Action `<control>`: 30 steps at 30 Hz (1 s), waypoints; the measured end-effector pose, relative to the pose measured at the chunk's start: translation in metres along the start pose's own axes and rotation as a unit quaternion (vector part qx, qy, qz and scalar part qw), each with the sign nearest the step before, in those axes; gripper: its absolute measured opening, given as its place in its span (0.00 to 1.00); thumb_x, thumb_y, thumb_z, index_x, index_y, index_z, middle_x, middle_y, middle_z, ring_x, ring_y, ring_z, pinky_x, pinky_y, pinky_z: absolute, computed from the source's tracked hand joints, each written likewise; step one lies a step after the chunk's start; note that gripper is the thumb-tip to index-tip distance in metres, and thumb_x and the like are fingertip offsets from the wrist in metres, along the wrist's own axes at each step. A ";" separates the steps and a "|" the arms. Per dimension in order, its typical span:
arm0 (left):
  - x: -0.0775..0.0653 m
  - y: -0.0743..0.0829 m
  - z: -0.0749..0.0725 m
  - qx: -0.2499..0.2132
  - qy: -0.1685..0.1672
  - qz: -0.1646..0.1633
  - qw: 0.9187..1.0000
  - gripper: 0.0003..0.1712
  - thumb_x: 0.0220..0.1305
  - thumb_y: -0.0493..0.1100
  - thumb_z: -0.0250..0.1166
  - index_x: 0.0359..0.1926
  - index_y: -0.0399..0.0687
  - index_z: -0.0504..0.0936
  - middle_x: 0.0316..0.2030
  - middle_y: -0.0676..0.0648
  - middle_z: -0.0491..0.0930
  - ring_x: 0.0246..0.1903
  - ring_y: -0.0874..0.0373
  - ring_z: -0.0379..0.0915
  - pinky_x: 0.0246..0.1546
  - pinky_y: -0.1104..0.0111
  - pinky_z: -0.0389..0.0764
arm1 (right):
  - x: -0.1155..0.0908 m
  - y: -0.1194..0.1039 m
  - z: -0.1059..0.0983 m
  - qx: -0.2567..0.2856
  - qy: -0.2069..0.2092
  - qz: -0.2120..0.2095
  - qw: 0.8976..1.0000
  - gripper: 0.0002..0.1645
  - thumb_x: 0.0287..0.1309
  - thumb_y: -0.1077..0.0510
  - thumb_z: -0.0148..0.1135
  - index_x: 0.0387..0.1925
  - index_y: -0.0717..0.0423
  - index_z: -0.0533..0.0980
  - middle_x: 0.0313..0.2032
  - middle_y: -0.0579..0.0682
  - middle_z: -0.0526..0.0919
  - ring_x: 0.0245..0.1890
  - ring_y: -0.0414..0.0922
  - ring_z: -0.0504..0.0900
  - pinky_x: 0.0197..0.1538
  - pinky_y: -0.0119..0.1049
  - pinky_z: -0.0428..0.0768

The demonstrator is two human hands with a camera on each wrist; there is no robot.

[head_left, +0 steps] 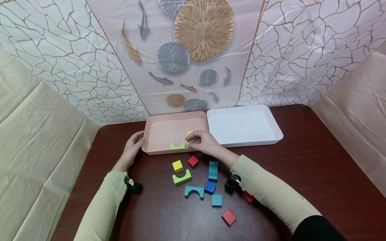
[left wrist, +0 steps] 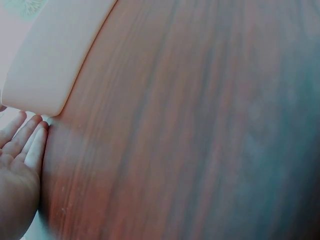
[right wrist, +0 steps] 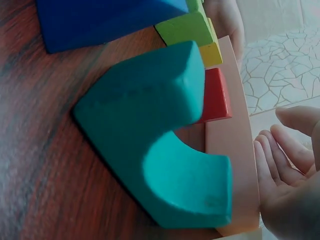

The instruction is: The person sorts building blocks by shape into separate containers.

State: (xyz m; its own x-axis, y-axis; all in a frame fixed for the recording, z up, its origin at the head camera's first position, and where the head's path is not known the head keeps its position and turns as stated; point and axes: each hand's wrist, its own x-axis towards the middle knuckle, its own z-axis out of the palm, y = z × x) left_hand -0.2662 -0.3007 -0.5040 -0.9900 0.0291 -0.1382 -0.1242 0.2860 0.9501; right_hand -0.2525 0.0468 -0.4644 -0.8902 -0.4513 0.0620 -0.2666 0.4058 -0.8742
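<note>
My left hand (head_left: 133, 146) is at the left end of the pink tray (head_left: 156, 152), its fairly straight fingers right at the tray's outer wall; in the left wrist view the fingertips (left wrist: 39, 122) meet the tray's corner. Over the tray's front right part is my right hand (head_left: 202, 142), fingers loosely bent. Between its thumb and fingers nothing shows in the right wrist view. Inside the tray, beside the right fingertips, are a light green arched block (head_left: 177, 146) and a yellow block (head_left: 189, 133), the latter partly hidden by the hand.
A white tray (head_left: 245, 143) adjoins the pink one on the right. In front lie a yellow block (head_left: 177, 166), red blocks (head_left: 193, 162), a green arch (head_left: 182, 178), teal arches (head_left: 213, 171), a blue block (head_left: 209, 187) and a teal block (head_left: 216, 200). The right sleeve partly covers another red block (head_left: 248, 197).
</note>
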 end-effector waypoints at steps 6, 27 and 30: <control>-0.002 0.003 0.000 0.001 -0.002 -0.004 1.000 0.33 0.85 0.45 0.53 0.83 0.42 0.57 0.80 0.34 0.61 0.79 0.41 0.58 0.76 0.56 0.65 | -0.002 0.000 -0.004 0.004 -0.008 0.002 1.000 0.15 0.67 0.65 0.70 0.53 0.64 0.85 0.48 0.62 0.89 0.47 0.52 0.88 0.56 0.43 0.88; -0.017 0.030 0.005 -0.008 -0.008 -0.018 1.000 0.32 0.84 0.39 0.52 0.82 0.37 0.57 0.79 0.31 0.60 0.79 0.38 0.57 0.79 0.48 0.61 | -0.023 -0.004 -0.024 -0.022 -0.019 0.013 1.000 0.15 0.69 0.63 0.68 0.54 0.64 0.85 0.51 0.60 0.88 0.49 0.52 0.86 0.56 0.45 0.87; -0.018 0.031 0.005 -0.008 -0.007 -0.018 1.000 0.32 0.84 0.40 0.52 0.82 0.37 0.57 0.79 0.31 0.60 0.79 0.38 0.57 0.78 0.51 0.63 | -0.025 -0.003 -0.026 -0.023 -0.018 0.010 1.000 0.15 0.69 0.63 0.69 0.54 0.65 0.85 0.51 0.60 0.88 0.48 0.51 0.86 0.56 0.45 0.88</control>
State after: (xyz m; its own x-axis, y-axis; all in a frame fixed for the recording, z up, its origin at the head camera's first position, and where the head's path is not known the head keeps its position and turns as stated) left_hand -0.2518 -0.2873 -0.4736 -0.9839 0.0327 -0.1759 -0.1606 0.2724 0.9487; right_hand -0.2387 0.0773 -0.4505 -0.8818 -0.4709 0.0256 -0.2655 0.4508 -0.8522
